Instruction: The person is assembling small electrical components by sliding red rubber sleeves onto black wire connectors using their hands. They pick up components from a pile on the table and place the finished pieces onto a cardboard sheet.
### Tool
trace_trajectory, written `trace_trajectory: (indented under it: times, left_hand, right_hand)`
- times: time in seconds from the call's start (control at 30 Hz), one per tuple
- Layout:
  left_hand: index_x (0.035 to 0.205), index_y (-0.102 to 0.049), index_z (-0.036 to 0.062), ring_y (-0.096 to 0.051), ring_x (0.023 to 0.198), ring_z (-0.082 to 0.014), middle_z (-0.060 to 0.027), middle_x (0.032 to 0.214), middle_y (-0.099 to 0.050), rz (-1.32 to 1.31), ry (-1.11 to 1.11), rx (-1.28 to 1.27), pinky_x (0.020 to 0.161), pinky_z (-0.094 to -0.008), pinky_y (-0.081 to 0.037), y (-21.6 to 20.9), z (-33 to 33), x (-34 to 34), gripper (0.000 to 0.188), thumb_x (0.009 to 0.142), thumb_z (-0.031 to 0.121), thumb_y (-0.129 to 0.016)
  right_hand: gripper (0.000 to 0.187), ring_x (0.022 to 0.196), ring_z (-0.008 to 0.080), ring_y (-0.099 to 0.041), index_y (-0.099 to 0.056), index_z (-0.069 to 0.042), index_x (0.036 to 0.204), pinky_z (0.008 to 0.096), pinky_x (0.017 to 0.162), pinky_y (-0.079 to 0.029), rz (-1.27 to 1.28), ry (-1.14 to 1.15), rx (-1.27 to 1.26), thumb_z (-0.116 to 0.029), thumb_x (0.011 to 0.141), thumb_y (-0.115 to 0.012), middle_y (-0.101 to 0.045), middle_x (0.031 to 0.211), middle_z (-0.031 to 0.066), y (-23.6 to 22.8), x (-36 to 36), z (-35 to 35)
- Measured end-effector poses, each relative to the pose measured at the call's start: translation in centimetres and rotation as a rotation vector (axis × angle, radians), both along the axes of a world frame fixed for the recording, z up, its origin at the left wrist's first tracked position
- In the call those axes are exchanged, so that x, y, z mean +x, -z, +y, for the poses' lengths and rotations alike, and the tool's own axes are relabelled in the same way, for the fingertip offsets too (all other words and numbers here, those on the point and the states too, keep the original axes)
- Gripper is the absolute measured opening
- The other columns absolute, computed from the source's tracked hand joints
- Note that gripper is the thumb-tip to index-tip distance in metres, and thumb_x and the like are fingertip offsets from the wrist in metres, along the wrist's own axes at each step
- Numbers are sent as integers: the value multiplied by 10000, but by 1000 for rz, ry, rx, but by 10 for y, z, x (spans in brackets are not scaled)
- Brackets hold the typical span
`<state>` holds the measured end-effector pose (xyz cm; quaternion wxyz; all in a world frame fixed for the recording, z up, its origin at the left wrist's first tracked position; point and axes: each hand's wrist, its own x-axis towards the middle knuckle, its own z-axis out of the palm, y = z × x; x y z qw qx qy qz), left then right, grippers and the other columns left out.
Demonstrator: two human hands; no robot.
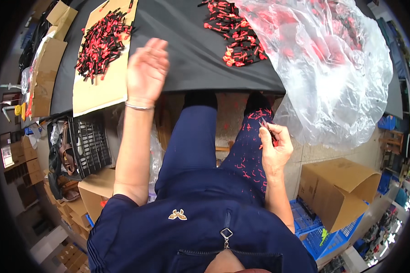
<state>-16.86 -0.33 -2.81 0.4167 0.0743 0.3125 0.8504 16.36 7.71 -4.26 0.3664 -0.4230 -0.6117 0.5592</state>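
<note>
My left hand (148,68) is raised beside the pile of small black and red pieces (102,48), its palm turned up and fingers stretched out, slightly blurred. Nothing shows in it. That pile lies on a flat cardboard sheet (93,98) on the black-covered table. Over my right thigh, my right hand (275,148) is closed around thread snips (263,123), whose pointed metal blades stick out past the thumb. Some black and red bits show between its fingers too. Red thread scraps (248,168) are scattered on that trouser leg.
A second heap of black and red pieces (241,41) spills beside a large clear plastic bag (323,59) hanging over the table's edge. An open cardboard box (332,186) sits on a blue crate (314,234) at right. A black crate (93,145) stands at left.
</note>
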Motion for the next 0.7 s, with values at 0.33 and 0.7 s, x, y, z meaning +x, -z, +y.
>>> trace_trajectory:
  times: [0.33,0.7]
  left_hand:
    - [934,-696,107,-616,880,-260,-72,992,-648,1873,-374,-682,788,-346,-496,17,116,9,159,786,126,-641]
    - [831,-616,74,-579,828,-249,-57,869,-596,2089,-331,-711,726,-366,-471,22,118,-5,65,794,121,-640]
  right_hand:
    - [114,684,62,-580,-581,10,938,167,522,-447,-48,-30,17,-5,843,-642,-632,819,46,7,1,13]
    - [120,671,56,-570,-577,6,947,164,513,-437,-46,-40,25,-23,850,-642,-632,814,42,15,1,18]
